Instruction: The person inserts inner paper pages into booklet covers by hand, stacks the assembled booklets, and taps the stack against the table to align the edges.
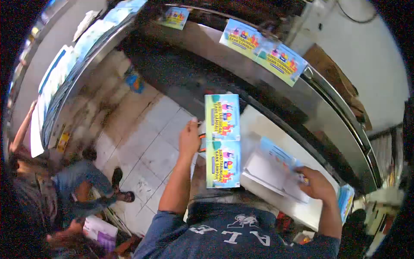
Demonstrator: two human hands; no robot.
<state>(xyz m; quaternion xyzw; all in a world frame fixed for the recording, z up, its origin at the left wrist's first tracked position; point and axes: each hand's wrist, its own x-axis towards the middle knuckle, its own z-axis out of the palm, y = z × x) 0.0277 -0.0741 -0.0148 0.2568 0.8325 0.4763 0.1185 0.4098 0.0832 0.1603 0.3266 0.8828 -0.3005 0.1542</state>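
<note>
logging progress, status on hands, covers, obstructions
Left hand beside blue printed paper covers, grip unclear. Right hand at white rectangular paper stack. Possible snag: small orange-black object between left hand and covers.

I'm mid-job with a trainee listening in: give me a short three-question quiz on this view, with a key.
1. True or false: the printed sheet beside the left hand bears only one cover design panel.
2. Which hand is at the white pages?
3. Fill in the sheet's large lettering: BUKU ____ BANK SAMPAH.

Key: 1. False; it bears two matching panels. 2. The right hand. 3. TABUNGAN.
</note>
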